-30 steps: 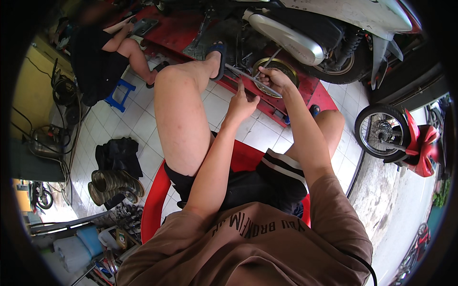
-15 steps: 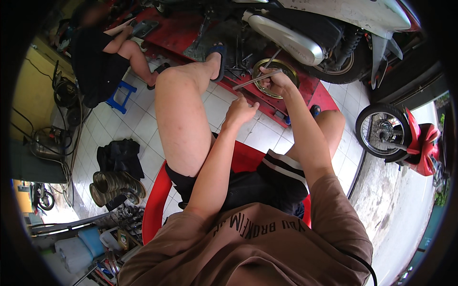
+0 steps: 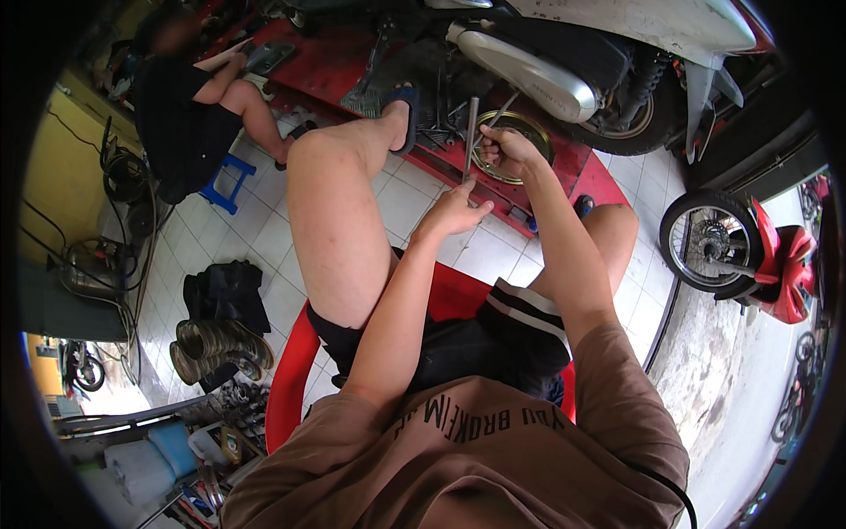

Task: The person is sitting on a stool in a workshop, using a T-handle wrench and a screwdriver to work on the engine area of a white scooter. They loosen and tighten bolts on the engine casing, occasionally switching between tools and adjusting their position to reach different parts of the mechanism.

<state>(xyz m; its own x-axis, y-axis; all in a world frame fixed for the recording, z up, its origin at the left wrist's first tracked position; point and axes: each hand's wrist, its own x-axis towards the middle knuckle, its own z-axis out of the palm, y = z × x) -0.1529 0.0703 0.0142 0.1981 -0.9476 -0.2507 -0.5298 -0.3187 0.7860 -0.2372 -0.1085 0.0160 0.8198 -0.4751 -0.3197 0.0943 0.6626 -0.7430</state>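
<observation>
A metal T-handle wrench point(image 3: 471, 132) reaches from the pale engine cover point(image 3: 529, 75) of a raised motorcycle toward me. Its crossbar stands nearly upright in the picture, and its shaft slants up to the cover's lower edge, where the tip is hard to make out. The fingers of my right hand point(image 3: 508, 152) are curled at the shaft, close to the crossbar. Just below the crossbar's lower end is my left hand point(image 3: 452, 212), a fingertip touching or nearly touching it, thumb spread away. Behind my right hand lies a gold wheel rim point(image 3: 538, 132).
The motorcycle stands over a red platform point(image 3: 568, 172) holding several loose wrenches. I sit on a red chair point(image 3: 286, 379). Another person point(image 3: 181, 115) works at the upper left near a blue stool point(image 3: 231, 183). A red motorbike point(image 3: 780, 273) stands at right, boots point(image 3: 220, 348) at left.
The wrench's crossbar has turned from slanting across to nearly upright. My left hand has shifted slightly right and down, now at the crossbar's lower end. My right hand stays at the shaft.
</observation>
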